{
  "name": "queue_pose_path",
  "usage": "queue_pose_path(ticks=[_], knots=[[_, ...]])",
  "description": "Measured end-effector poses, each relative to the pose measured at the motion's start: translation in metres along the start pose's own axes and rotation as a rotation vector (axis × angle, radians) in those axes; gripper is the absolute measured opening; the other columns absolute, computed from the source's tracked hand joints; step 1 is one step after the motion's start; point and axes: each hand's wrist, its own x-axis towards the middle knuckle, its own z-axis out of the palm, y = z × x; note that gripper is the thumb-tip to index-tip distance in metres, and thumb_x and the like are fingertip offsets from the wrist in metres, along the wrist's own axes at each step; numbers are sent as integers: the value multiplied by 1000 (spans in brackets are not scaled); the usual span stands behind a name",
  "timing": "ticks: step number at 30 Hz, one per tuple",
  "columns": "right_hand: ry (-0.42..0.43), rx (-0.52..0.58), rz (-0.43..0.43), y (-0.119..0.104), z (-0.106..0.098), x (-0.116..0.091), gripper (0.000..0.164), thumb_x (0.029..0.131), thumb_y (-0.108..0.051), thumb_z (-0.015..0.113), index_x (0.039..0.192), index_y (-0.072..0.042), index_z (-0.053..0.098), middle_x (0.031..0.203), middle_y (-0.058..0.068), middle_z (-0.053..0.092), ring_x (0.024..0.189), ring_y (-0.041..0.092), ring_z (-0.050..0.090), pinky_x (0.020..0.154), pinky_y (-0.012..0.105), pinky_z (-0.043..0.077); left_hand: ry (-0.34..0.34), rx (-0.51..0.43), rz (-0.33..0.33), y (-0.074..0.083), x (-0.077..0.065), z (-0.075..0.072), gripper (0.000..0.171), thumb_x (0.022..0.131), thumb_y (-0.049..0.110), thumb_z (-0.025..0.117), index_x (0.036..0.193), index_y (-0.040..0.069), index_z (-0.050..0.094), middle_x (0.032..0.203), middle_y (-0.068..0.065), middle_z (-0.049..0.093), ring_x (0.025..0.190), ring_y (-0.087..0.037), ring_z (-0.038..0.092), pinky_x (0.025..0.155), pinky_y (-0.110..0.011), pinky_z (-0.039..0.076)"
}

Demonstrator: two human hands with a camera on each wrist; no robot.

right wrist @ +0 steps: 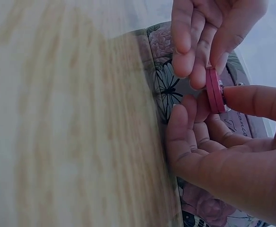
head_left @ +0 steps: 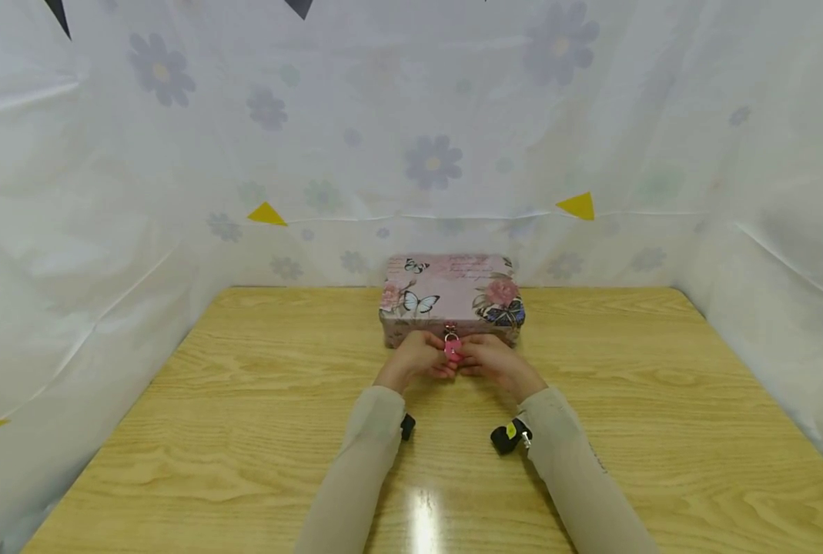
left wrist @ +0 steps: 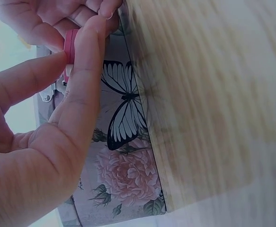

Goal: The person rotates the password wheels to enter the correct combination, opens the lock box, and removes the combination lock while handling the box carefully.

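Note:
A pink padlock hangs by its metal shackle from the front latch of a pink box printed with butterflies and roses. My left hand pinches one side of the padlock between thumb and finger. From the other side my right hand pinches it too, its thumb against the padlock face, where a small metal part shows, and its fingers behind. The right wrist view has the padlock body edge-on between both hands. The box lid is down.
The box stands at the back of a wood-grain table, close to a white curtain with flower prints. More curtain hangs along the left and right sides. Black wrist devices sit under the sleeves, near the tabletop.

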Motion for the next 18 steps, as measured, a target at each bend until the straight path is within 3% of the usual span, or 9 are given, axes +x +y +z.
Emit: queue_pose_path(ticks=[18], knots=[[5,-9,12,-1,-1,1,35,99,-6,44,125,18,44,94,5,60,80,11,59,78,27,53,5,-4,5,-2,0,0,15,93,-10,51,107,-11,49,87,-28,67,76,-33,71,71,-36,60]])
